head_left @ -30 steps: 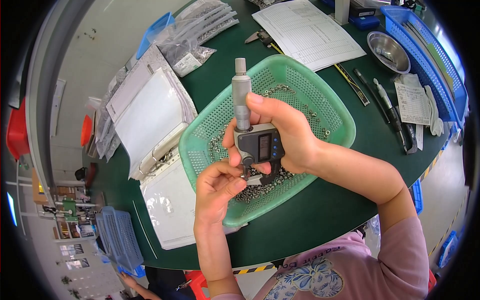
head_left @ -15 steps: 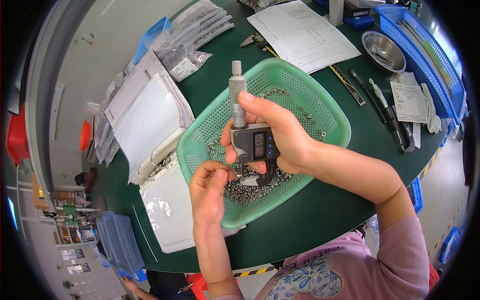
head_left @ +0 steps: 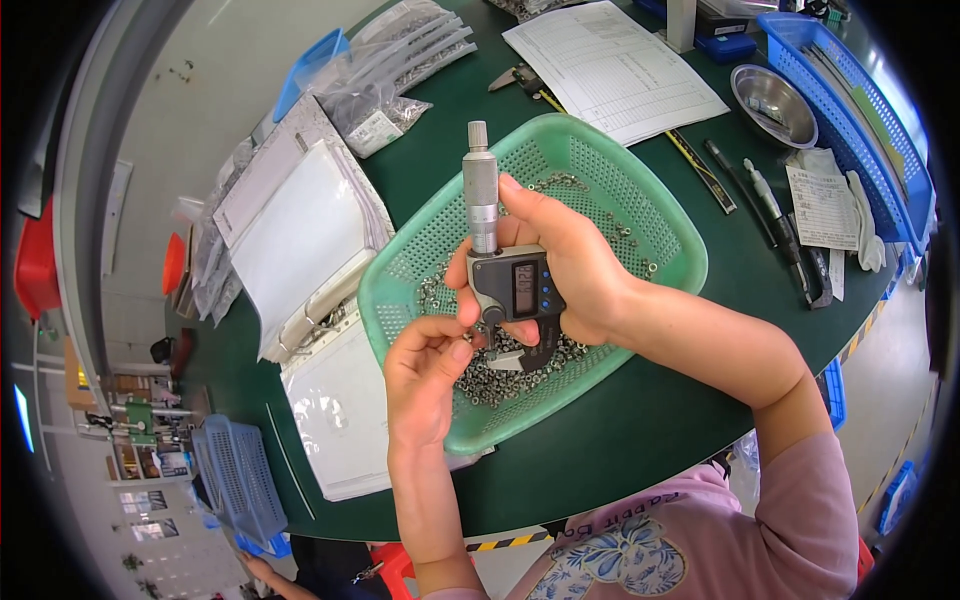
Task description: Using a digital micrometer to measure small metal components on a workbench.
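My right hand (head_left: 575,250) is wrapped round a digital micrometer (head_left: 515,285) with a grey barrel, a black body and a small screen. Its thimble points away from me, and my right thumb lies beside the barrel. At the micrometer's measuring gap, my left hand (head_left: 425,375) is closed in a pinch, thumb and forefinger almost together. Whatever sits in that pinch is too small and covered to make out. Both hands are above a green perforated basket (head_left: 660,215), where many small metal nut-like rings (head_left: 500,385) are scattered, mostly on the near side.
Left of the basket lies an open ring binder (head_left: 305,240) with plastic sleeves. Bags of small parts (head_left: 385,120) lie beyond it. Printed sheets (head_left: 620,75), a caliper (head_left: 520,76), a metal bowl (head_left: 775,105), another micrometer (head_left: 770,200) and a blue basket (head_left: 850,120) are farther right.
My left thumb has moved closer to the forefinger and the micrometer's gap. My right thumb has slid slightly off the thimble. The whole view has shifted a little.
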Available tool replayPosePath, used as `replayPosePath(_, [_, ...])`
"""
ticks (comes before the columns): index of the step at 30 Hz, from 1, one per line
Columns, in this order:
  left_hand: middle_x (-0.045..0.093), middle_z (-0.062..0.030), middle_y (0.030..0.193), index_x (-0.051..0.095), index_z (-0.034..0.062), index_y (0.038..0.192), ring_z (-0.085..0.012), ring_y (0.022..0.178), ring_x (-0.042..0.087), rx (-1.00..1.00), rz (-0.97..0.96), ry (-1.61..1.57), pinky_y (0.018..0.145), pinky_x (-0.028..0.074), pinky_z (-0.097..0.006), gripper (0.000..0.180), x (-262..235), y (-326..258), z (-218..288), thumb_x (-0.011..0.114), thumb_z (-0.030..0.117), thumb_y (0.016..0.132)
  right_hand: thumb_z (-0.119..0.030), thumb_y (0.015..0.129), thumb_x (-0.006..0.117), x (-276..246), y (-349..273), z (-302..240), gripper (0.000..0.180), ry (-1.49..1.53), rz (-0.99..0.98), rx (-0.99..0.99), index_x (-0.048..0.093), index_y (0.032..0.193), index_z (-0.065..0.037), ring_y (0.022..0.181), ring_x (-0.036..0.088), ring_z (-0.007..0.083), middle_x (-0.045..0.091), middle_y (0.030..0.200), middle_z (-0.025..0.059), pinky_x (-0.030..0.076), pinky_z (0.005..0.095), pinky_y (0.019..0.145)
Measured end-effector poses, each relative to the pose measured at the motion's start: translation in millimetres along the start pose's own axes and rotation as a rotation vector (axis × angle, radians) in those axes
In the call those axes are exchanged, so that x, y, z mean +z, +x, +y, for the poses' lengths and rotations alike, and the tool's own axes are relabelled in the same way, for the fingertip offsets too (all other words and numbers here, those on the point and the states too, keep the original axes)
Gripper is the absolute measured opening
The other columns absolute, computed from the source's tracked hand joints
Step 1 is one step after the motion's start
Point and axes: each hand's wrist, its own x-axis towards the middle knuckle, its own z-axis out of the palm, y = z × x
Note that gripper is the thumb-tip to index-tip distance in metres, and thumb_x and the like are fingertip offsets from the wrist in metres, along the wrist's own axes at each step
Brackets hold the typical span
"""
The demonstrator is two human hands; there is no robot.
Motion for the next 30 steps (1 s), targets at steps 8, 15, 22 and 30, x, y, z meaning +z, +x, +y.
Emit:
replayPosePath(8, [0.056,-0.0053,0.085,0.054,-0.0002,0.087,-0.0111,0.076,0.053,-0.024,-0.118,0.034,0.07,0.043,-0.023,0.019,-1.9,-0.3,-3.3,0.065,-0.003,0.071,-0.052,0.087,0.02,-0.5,-0.9,-0.5,0.064,-0.013,-0.007,-0.002,0.054,0.084,0.002,0.041,0.046,0.0159,0.058,0.067,0.0131,0.037,0.0238,0.04])
replayPosePath(15, [0.056,-0.0053,0.085,0.055,0.0001,0.087,-0.0109,0.076,0.053,-0.027,-0.143,0.01,0.07,0.043,-0.023,0.02,-2.2,-0.4,-3.9,0.066,-0.003,0.071,-0.047,0.088,0.022,-1.9,-0.7,1.1,0.057,0.016,-0.041,-0.01,0.052,0.082,0.001,0.043,0.046,0.0142,0.058,0.064,0.0117,0.035,0.0239,0.038])
replayPosePath(22, [0.058,-0.0068,0.087,0.056,-0.0006,0.087,-0.0116,0.078,0.055,-0.023,-0.132,-0.003,0.072,0.044,-0.023,0.019,-1.6,-1.7,-2.2,0.066,-0.004,0.071,-0.048,0.088,0.022,-1.0,-0.6,1.8,0.057,0.017,-0.049,-0.025,0.052,0.082,0.001,0.042,0.046,0.0143,0.058,0.064,0.0115,0.035,0.0237,0.037])
replayPosePath(30, [0.059,-0.0076,0.084,0.058,-0.0016,0.084,-0.012,0.076,0.055,-0.003,-0.115,0.033,0.07,0.045,-0.024,0.017,-0.4,-1.7,-1.6,0.065,-0.006,0.069,-0.048,0.087,0.024,-1.6,-0.5,1.4,0.057,0.003,-0.054,-0.022,0.053,0.082,0.001,0.043,0.046,0.0139,0.058,0.064,0.0111,0.035,0.0237,0.037])
